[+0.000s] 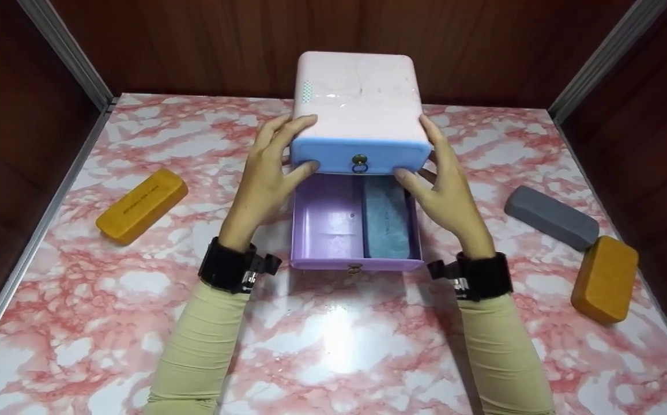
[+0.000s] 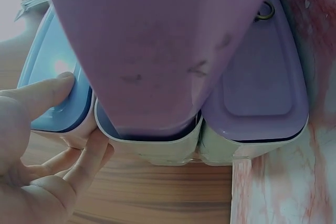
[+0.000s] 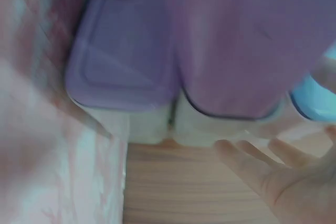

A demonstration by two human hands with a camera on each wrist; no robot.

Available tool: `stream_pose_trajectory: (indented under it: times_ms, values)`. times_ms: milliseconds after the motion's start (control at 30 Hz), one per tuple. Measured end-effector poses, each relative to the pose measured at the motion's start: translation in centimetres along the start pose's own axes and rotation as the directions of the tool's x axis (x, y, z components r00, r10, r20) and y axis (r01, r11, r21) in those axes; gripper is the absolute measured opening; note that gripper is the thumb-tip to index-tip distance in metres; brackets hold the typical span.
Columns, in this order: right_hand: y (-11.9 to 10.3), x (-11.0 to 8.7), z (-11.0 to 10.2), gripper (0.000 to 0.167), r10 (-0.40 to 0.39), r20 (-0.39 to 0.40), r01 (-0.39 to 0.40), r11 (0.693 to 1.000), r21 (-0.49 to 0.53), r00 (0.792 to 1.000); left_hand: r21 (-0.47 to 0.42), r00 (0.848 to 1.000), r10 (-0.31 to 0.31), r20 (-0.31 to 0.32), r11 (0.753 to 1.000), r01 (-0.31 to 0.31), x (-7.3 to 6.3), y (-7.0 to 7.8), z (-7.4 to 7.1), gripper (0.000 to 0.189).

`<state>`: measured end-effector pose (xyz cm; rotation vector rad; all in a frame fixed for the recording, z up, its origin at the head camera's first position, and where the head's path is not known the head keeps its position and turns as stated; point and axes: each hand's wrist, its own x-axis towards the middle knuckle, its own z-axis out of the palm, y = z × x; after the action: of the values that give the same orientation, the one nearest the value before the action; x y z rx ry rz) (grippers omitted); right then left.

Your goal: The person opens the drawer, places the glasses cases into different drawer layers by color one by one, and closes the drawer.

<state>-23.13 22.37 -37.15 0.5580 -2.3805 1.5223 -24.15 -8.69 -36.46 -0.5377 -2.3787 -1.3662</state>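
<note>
A small drawer cabinet (image 1: 362, 92) with a pale pink top stands in the middle of the table. Its top drawer (image 1: 333, 155) is blue with a ring pull and is closed. Below it a purple drawer (image 1: 327, 230) is pulled out, and an oblong teal block (image 1: 386, 222) with faint lettering lies in its right side. A lower purple drawer (image 2: 257, 77) is closed. My left hand (image 1: 267, 167) grips the cabinet's left front corner, thumb on the blue front, fingers along the side. My right hand (image 1: 445, 187) holds the right front corner likewise, thumb at the blue front.
An oblong yellow block (image 1: 143, 206) with printed letters lies at the left. To the right are a grey block (image 1: 551, 217) and another yellow block (image 1: 605, 279), close together. Dark wooden panels (image 1: 212, 46) wall in the marbled table (image 1: 137, 323).
</note>
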Motion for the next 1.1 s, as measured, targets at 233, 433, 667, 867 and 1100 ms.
stream_pose_trajectory:
  times_ms: [233,433,667,867,1100]
  values:
    - [-1.0,-0.7,-3.7,0.086,-0.019,0.039,0.022,0.995,-0.099,0.999,-0.003,1.0,-0.007,0.0,1.0,0.007,0.0,0.1,0.0,0.065]
    - [-1.0,-1.2,-8.1,0.085,-0.068,0.097,0.095,0.947,-0.306,0.993,0.022,1.0,-0.001,0.0,1.0,0.001,0.0,0.0,-0.1,0.065]
    - [-0.5,-2.5,-12.8,0.084,-0.02,0.144,0.09,0.862,-0.5,0.989,0.021,1.0,0.001,-0.003,1.0,-0.001,0.0,-0.1,0.1,0.064]
    - [1.6,-3.9,-16.6,0.084,-0.072,0.197,0.175,0.797,-0.577,0.978,0.011,1.0,-0.012,0.007,1.0,0.012,-0.1,-0.1,0.1,0.065]
    - [4.7,-6.0,-20.3,0.082,-0.045,0.227,0.176,0.783,-0.597,0.973,0.008,1.0,-0.022,0.019,1.0,0.022,0.0,-0.1,-0.1,0.065]
